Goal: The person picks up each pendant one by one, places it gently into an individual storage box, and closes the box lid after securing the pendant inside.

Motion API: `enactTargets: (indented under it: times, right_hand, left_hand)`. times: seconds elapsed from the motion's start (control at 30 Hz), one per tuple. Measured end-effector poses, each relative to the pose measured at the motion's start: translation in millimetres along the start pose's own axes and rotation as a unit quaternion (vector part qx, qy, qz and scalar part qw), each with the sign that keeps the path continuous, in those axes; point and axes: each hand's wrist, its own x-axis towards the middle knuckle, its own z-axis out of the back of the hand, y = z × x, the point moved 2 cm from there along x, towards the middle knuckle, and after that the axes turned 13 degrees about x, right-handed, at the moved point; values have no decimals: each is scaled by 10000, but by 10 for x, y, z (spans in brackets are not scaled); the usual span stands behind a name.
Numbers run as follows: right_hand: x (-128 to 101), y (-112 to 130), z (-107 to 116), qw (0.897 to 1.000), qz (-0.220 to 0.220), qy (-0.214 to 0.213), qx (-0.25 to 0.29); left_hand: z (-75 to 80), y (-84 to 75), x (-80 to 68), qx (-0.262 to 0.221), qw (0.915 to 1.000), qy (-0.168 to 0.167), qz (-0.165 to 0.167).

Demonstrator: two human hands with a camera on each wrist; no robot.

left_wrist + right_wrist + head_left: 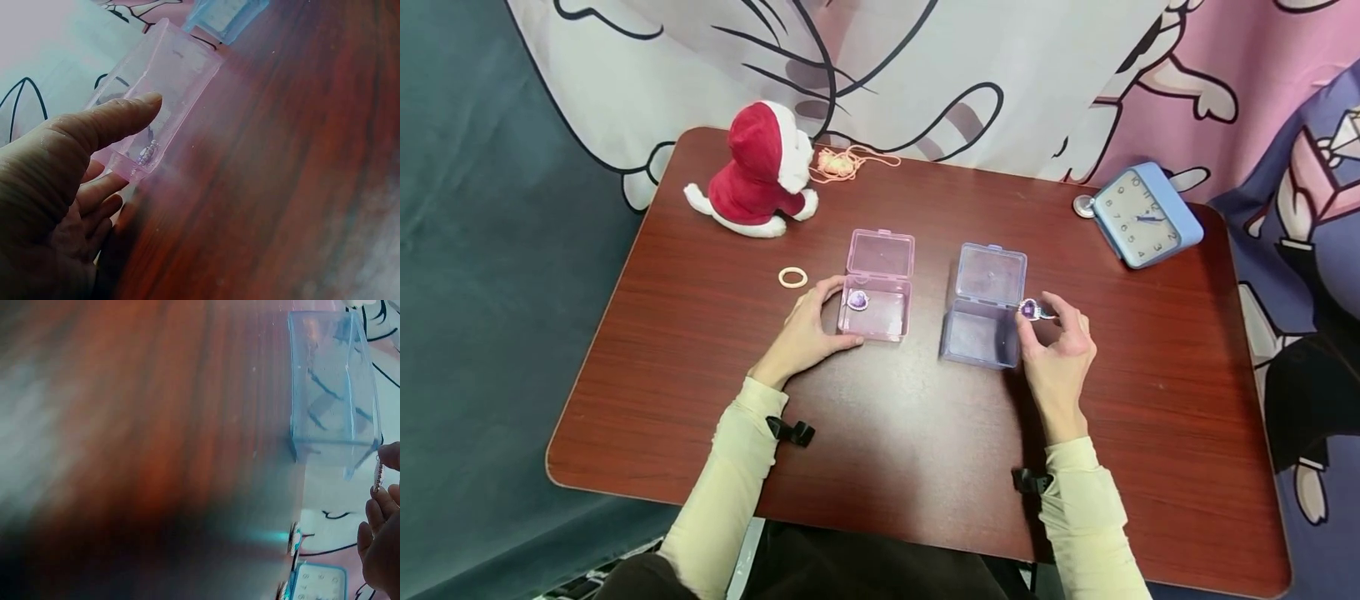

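— What's over on the left side of the table?

— A plush toy in a red hood, a bit of orange cord behind it, and a small pale ring lying flat nearer the person.

— And the left hand?

— It rests against the left side of the pink box, fingers loosely curved round its corner, thumb along the front. The box stands open, lid up, with a purple gem inside at its left end.

— Next to that?

— A blue box, also open, a little apart from the pink one. The right hand is at its right edge, thumb and forefinger pinching a second purple gem just above the rim; the other fingers are spread and lifted.

— Anything further right?

— A blue clock lies tilted near the far corner, with a small round metal thing touching its left side.
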Motion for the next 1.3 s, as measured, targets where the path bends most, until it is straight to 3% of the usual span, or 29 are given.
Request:
enactTargets:
  times: [0.47,1.03,1.3]
  right_hand:
    - [30,285,-564,9954,502,687,443]
    - [-52,575,-1177,9813,680,1552,913]
    - [-102,670,-1367,9702,846,2182,628]
  left_hand:
    - [12,-2,-15,-33,10000,-4,41]
    - [31,14,-27,39,10000,-56,-14]
    - [27,1,-19,5,10000,-8,34]
